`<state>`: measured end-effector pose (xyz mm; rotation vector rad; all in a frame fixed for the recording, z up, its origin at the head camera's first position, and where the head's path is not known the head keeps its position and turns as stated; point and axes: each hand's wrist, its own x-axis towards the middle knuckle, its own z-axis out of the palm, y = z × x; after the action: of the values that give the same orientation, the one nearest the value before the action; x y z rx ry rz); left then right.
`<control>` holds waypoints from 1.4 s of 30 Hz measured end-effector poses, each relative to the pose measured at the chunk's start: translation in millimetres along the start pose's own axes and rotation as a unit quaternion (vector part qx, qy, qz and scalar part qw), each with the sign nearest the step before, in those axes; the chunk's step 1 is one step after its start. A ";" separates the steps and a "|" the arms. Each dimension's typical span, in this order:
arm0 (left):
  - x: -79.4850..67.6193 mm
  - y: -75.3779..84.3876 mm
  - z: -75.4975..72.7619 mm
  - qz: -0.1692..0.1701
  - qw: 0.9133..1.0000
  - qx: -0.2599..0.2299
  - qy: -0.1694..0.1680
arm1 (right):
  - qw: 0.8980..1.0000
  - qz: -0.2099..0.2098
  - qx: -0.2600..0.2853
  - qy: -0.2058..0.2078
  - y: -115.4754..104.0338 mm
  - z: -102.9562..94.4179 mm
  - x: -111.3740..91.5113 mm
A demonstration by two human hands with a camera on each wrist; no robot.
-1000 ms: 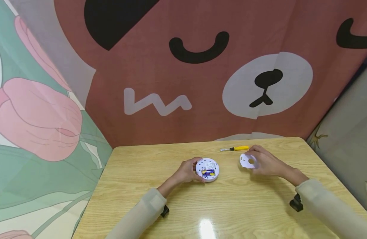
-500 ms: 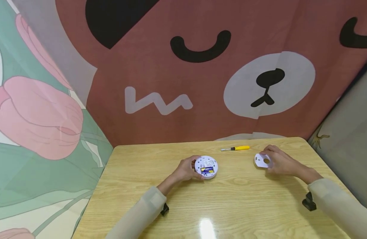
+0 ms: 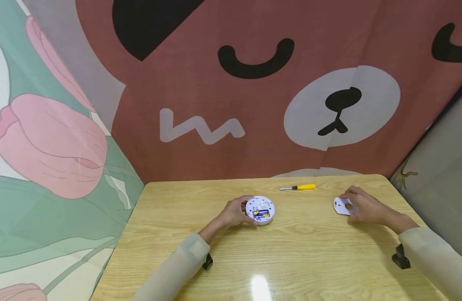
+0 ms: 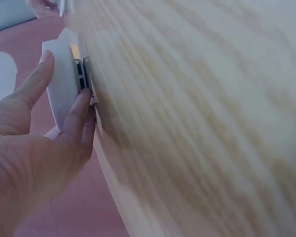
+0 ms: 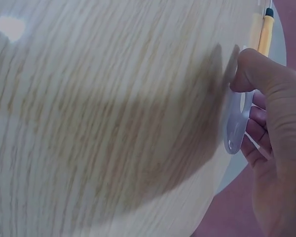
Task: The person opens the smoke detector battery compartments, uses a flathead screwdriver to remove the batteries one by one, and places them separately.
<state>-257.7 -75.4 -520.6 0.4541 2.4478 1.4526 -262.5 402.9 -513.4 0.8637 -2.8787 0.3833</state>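
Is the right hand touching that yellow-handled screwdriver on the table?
Apart. The head view shows bare tabletop between the right hand and the yellow-handled screwdriver. In the right wrist view, the hand only hides part of it.

The round battery device (image 3: 252,204) is white, its batteries (image 3: 261,214) blue-purple and yellow. The holed plate (image 3: 340,206) is white too. The screwdriver (image 3: 305,187) has a yellow handle, black collar and silvery shaft. Streaky wood grain runs through the pale tan table (image 3: 298,259). The sleeves (image 3: 172,267) are cream. The bear backdrop (image 3: 193,159) is reddish brown with black eyes; the floral curtain (image 3: 77,221) shows pink tulips on green.
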 end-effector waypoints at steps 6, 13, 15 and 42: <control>0.7 0.1 2.2 0.001 1.000 -0.005 0.000 | 0.999 0.022 -0.002 -0.029 3.7 4.2 -5.1; 1.2 -0.1 2.5 0.003 1.000 0.000 0.001 | 0.999 0.032 0.006 -0.035 1.9 3.0 -5.7; 1.3 0.0 2.0 0.004 1.000 0.002 0.000 | 0.999 0.032 0.009 -0.030 0.4 1.5 -4.9; -1.9 3.0 1.1 -0.001 1.000 0.004 0.001 | 0.999 0.027 0.027 -0.001 -20.4 6.3 24.4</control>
<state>-255.2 -73.9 -518.3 0.4510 2.4561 1.4424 -271.7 371.9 -510.9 0.7964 -2.9116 0.4663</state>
